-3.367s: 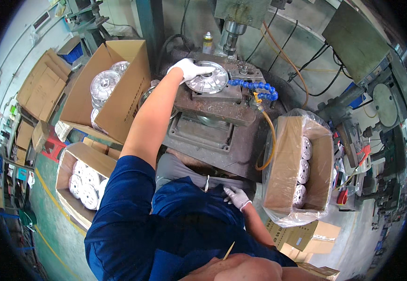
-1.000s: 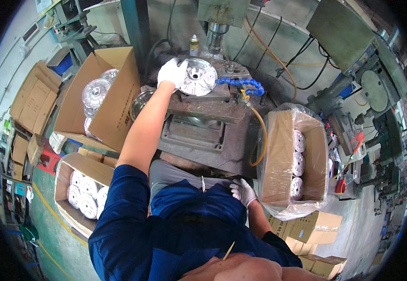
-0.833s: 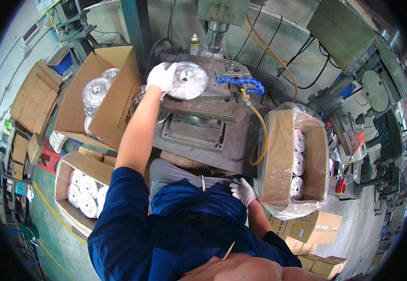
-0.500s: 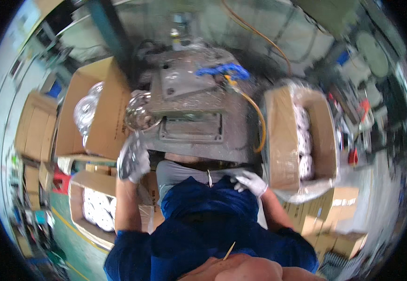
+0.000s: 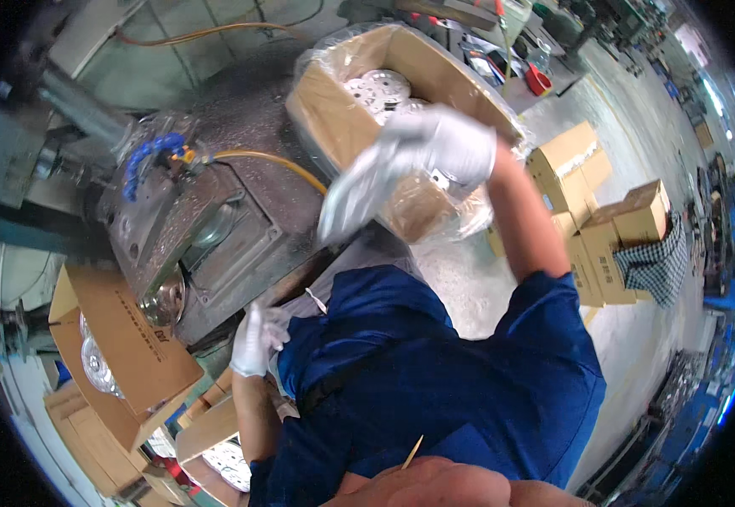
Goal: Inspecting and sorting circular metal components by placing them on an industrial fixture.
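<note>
My gloved right hand (image 5: 448,148) is raised in front of the right-hand carton, gripping a silvery metal disc (image 5: 357,196); motion smears it, and it is tilted nearly edge-on. My left hand (image 5: 259,338), gloved in white, is beside my lap near the front edge of the metal machine table (image 5: 249,270). Its fingers are loosely bent and apart, and nothing shows in them. The plastic-lined carton (image 5: 334,118) holds several round metal discs with holes (image 5: 384,84). At the left of the machine table is a shiny domed metal piece (image 5: 165,297).
A blue jointed coolant hose (image 5: 152,156) and an orange hose (image 5: 279,165) cross the machine. To the left, an open carton (image 5: 144,338) contains shiny round metal parts (image 5: 99,367); a lower carton (image 5: 207,431) holds more discs. Cardboard boxes (image 5: 591,228) are stacked at right.
The view has swung right. The metal disc, earlier in my left hand, is now in my right, which has risen from my lap toward the right carton. My left hand has lowered, without it.
</note>
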`<state>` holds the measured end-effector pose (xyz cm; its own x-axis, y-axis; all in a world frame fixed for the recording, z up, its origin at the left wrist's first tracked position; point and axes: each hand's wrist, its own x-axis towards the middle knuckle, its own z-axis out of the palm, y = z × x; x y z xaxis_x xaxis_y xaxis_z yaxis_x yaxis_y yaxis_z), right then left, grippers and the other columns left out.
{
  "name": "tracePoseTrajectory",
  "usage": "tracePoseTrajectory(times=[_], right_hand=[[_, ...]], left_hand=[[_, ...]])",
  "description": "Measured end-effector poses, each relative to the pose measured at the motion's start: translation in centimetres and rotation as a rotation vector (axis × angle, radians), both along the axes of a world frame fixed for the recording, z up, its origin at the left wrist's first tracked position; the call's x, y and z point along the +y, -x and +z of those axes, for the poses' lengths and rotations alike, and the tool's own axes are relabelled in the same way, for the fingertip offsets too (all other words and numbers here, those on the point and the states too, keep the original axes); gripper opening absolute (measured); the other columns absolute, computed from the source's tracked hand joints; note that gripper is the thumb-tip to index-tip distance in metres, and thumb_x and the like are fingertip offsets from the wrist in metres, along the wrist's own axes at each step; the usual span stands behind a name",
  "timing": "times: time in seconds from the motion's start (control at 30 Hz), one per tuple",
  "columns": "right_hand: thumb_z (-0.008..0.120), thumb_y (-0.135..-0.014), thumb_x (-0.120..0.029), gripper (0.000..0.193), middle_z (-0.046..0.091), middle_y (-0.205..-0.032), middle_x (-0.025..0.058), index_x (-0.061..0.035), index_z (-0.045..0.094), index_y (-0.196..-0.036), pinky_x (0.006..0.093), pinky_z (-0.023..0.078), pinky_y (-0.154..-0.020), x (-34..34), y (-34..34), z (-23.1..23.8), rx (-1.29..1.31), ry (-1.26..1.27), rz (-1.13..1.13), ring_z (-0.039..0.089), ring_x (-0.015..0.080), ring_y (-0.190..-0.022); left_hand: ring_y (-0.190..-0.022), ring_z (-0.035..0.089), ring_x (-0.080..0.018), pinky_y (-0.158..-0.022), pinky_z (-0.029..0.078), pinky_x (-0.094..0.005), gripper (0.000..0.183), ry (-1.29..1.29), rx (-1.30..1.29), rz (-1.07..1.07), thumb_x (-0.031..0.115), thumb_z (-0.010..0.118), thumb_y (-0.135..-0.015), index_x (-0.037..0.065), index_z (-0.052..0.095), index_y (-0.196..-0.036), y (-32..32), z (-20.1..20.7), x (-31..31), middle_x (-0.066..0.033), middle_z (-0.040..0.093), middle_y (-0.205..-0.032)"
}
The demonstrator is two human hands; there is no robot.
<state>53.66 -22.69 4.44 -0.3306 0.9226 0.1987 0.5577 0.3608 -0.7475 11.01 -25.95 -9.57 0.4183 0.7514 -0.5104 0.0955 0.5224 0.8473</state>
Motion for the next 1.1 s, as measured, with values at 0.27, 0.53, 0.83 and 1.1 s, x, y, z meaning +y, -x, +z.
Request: tracePoseTrajectory(times=[0.27, 0.53, 0.83, 1.1], right_hand=[[0.070, -0.080, -0.032, 0.039, 0.067, -0.086, 0.0062, -0.0078, 0.065, -0.110, 0.0334, 0.052, -0.068, 5.2, -18.4, -11.4, -0.539, 0.492, -0.496, 0.063, 0.0166, -0.077], [0.071, -0.071, -0.033, 0.044, 0.069, -0.090, 0.0130, -0.0054, 0.068, -0.105, 0.0353, 0.051, -0.073, 6.8, -15.3, -19.9, -0.721, 0.970, -0.220, 0.065, 0.0235, -0.079], [0.070, -0.068, -0.028, 0.027, 0.066, -0.067, 0.0096, -0.0019, 0.070, -0.076, 0.0376, 0.048, -0.059, 5.8, -13.8, -20.4, -0.754, 0.808, -0.282, 0.060, 0.0212, -0.060], [0.066, -0.082, -0.038, 0.049, 0.063, -0.094, 0.0134, -0.0033, 0.057, -0.114, 0.0305, 0.052, -0.066, 2.5, -14.7, -11.7, -0.611, -0.199, 0.004, 0.059, 0.0201, -0.071]], left_hand=[[-0.054, 0.053, -0.0142, -0.048, 0.041, -0.0248, 0.068, 0.202, -0.023, 0.262, 0.054, 0.048, -0.091, -0.002, 0.044, -0.130, 4.6, -3.2, -1.1, -0.0103, 0.060, -0.084], [-0.057, 0.053, -0.0133, -0.049, 0.040, -0.0254, 0.047, 0.131, 0.229, 0.454, 0.048, 0.049, -0.094, 0.003, 0.060, -0.097, 7.6, -2.1, -3.1, -0.0067, 0.061, -0.074], [-0.059, 0.051, -0.0105, -0.053, 0.044, -0.0261, 0.046, 0.178, 0.250, 0.628, 0.041, 0.045, -0.098, -0.001, 0.058, -0.113, 11.0, -2.0, -5.1, -0.0032, 0.060, -0.078], [-0.096, 0.059, -0.0226, -0.085, 0.043, -0.0367, 0.046, -0.232, 0.965, 1.070, 0.045, 0.041, -0.095, 0.009, 0.058, -0.118, 27.7, 0.3, -20.0, -0.0062, 0.064, -0.107]])
